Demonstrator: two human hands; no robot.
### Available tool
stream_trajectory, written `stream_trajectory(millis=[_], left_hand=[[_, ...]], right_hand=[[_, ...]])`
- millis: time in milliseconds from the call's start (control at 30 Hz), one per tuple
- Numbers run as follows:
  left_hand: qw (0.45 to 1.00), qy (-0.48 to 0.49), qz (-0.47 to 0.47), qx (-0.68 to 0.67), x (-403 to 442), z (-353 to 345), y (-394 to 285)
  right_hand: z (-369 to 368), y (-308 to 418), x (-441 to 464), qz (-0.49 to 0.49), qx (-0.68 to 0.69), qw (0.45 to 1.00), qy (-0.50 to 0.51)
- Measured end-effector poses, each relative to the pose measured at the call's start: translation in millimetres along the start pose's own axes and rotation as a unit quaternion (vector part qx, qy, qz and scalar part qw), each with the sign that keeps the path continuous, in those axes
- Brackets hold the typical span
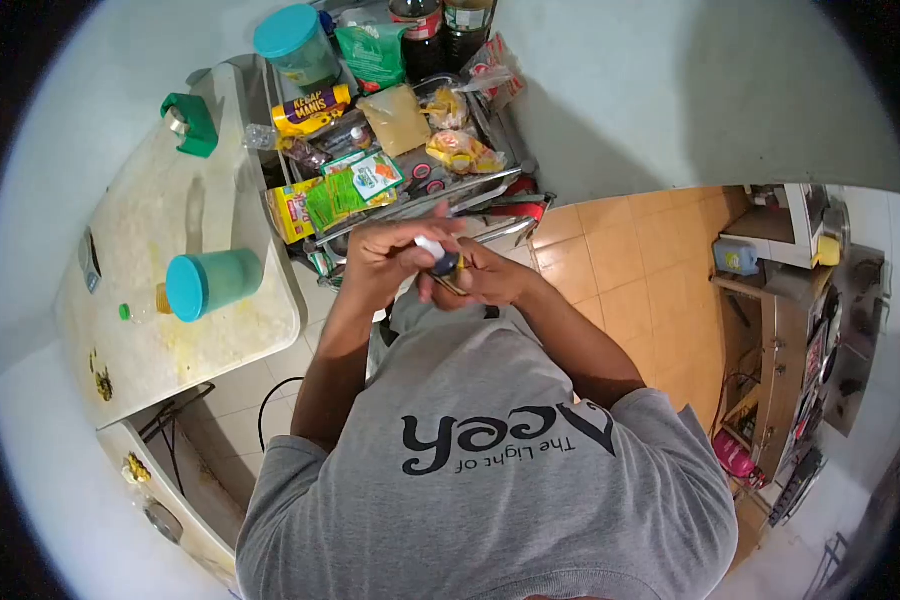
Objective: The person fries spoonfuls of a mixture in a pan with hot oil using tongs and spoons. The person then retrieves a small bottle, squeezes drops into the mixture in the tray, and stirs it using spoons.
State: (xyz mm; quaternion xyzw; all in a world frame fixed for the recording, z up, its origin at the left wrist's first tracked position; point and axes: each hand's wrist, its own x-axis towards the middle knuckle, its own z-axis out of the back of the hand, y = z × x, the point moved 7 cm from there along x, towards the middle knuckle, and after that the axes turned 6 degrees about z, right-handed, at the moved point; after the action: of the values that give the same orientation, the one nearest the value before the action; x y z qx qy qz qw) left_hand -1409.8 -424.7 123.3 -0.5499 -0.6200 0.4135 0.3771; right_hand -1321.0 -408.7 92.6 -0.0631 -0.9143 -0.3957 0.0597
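Bottle [444,264], small and dark, is held between our two hands, just off the near edge of the rack [490,182]; our left hand [390,255] has thumb and fingers closed about its white cap [430,246], while our right hand [488,275] grips the body. A blue-lidded tub [215,283] stands near the table's [235,345] right edge.

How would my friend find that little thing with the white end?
Find the grey shirt, then go up to the left hand and right hand. Between them is a small, blurry thing, white and dark. Unlike anything on the rack, it's held.
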Motion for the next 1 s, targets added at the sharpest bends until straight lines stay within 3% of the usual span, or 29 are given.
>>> stream_trajectory(millis=[67, 133, 167, 233, 267, 333, 367, 400, 433, 567, 700, 800, 833, 933, 1000], left_hand=[[0.994, 0.066, -0.087, 0.013, 7, -6, -6], [0.997, 0.07, -0.033, 0.018, 17, -2, -3], [0.998, 0.059, -0.013, 0.033, 24, 3, -2], [0.992, 0.044, 0.0, 0.12, 44, 23, -4], [0.984, -0.01, 0.024, 0.174, 57, 42, -8], [0.957, -0.081, 0.03, 0.278, 94, 70, -22], [0.96, -0.111, 0.031, 0.254, 111, 87, -16], [0.938, -0.117, -0.028, 0.326, 130, 96, -16], [0.906, -0.119, -0.088, 0.396, 148, 101, -16], [0.885, -0.091, -0.09, 0.448, 206, 123, 26], [0.773, -0.086, -0.134, 0.614, 225, 111, 45], [0.769, -0.095, -0.069, 0.628, 243, 139, 87], [0.759, -0.062, -0.109, 0.639, 243, 138, 89], [0.752, -0.049, -0.056, 0.655, 251, 165, 118], [0.791, -0.049, -0.026, 0.61, 248, 166, 118]], right_hand=[[1, -10, -2, -0.005, 0.091, 0.995, 0.043], [5, -13, 0, 0.01, 0.126, 0.991, 0.049], [13, -8, 2, 0.03, 0.085, 0.996, 0.028], [43, -4, 5, -0.008, -0.052, 0.991, -0.121], [59, 0, 2, -0.027, -0.118, 0.973, -0.196], [82, -9, -20, -0.072, -0.222, 0.95, -0.209], [91, -16, -34, -0.081, -0.26, 0.936, -0.223], [96, -16, -45, -0.088, -0.298, 0.921, -0.236], [92, -13, -57, -0.092, -0.285, 0.917, -0.263], [94, -28, -107, -0.086, -0.227, 0.914, -0.326], [88, -36, -146, -0.083, -0.19, 0.893, -0.4], [87, -37, -170, -0.078, -0.202, 0.878, -0.428], [88, -37, -178, -0.083, -0.209, 0.871, -0.437], [89, -41, -209, -0.085, -0.228, 0.852, -0.463], [93, -37, -233, -0.066, -0.234, 0.845, -0.476]])
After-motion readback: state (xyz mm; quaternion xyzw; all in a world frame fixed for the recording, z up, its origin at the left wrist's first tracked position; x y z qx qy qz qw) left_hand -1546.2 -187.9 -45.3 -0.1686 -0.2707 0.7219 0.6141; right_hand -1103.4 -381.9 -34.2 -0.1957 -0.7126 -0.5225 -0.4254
